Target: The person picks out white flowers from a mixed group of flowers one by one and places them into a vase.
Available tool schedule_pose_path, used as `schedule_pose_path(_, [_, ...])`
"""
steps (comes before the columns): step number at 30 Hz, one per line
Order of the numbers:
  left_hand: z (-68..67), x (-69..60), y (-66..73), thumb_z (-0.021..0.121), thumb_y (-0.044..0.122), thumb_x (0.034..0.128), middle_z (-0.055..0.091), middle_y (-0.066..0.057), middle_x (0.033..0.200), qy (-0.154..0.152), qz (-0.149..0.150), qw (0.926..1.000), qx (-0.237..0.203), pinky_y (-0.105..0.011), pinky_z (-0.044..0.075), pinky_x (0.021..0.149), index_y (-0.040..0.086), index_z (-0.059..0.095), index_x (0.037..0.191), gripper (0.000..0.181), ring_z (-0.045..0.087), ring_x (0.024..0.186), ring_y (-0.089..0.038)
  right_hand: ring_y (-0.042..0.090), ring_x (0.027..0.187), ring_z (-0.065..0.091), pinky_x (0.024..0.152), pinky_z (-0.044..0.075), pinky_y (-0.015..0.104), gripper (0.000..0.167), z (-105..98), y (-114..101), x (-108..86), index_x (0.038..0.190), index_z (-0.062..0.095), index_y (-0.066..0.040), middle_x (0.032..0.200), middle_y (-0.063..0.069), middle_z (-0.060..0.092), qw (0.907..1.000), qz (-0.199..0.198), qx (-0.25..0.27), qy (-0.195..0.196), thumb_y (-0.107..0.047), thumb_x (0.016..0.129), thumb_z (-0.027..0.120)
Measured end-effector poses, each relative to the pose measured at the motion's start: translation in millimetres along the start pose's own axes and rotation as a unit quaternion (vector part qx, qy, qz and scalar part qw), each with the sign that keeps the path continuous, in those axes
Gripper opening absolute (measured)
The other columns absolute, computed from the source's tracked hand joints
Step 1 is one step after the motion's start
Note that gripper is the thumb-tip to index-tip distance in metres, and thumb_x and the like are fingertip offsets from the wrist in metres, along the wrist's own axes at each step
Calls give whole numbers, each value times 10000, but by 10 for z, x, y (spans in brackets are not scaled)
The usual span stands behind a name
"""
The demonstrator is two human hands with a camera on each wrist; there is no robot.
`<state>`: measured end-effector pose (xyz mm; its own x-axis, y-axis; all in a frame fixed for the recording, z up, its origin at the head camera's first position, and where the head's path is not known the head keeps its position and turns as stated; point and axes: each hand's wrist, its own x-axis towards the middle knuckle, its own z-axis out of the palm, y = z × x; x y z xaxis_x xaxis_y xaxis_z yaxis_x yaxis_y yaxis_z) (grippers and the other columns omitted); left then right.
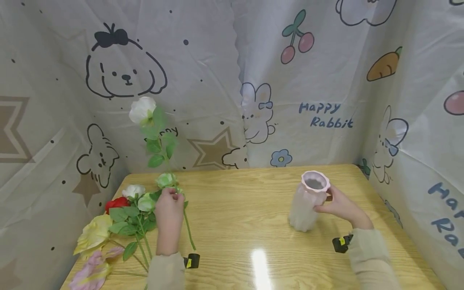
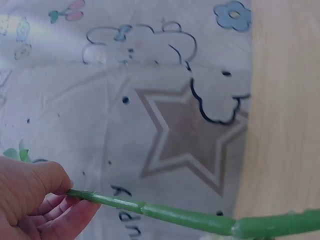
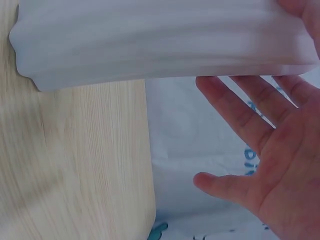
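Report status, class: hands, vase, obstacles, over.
Left hand pinches white flower by its stem. Right hand holds pink-rimmed vase, no stem showing in it. Other flowers lie left, away from vase.

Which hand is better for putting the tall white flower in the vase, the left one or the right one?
Probably the left hand: it pinches the green stem of the white flower. The right hand is busy gripping the vase, so it seems better placed for keeping that steady.
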<state>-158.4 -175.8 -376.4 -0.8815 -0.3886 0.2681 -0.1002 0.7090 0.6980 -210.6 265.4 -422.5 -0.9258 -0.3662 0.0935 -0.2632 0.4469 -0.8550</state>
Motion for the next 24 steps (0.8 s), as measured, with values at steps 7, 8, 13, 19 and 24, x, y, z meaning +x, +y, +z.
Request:
schedule_pose_path(7, [50,81,320,461,86,867,586,-189,885,89,317,9989,-320,-351,455,525,-86,515,1062,265,568,652,-266,325,981,477,747,460,362,773,151,-54,120,1311,314,-10,1205,206,434,9999,-45,1,-97,-138,694,762])
schedule_pose_path(8, [60,92,374,465,89,870,588,-184,881,136,385,9984,-380,-350,460,529,-84,517,1061,263,577,665,-267,326,977,476,747,459,366,779,168,-64,129,1314,311,-12,1203,207,434,9999,-55,19,-105,-135,692,763])
schedule_pose_path(13, [129,141,710,509,78,874,587,-160,856,385,845,9929,-749,-333,488,552,-72,526,1022,211,593,683,-255,315,960,489,738,458,359,800,219,-100,166,1327,297,-9,1225,211,424,9999,-65,-15,-125,-139,690,764])
schedule_pose_path(19, [284,197,1176,536,46,875,575,-153,857,577,1588,9777,-1248,-260,505,618,-81,525,1009,185,594,717,-229,322,963,487,746,453,379,821,237,-104,195,1339,286,-13,1256,214,407,9998,-149,-3,-110,-133,684,766])
schedule_pose_path(24, [449,222,1472,535,48,880,579,-143,859,667,2169,9650,-1316,-227,501,617,-72,530,997,167,600,710,-208,316,972,484,754,449,380,829,271,-84,207,1343,288,-32,1252,211,416,9998,-169,-45,-113,-143,677,770])
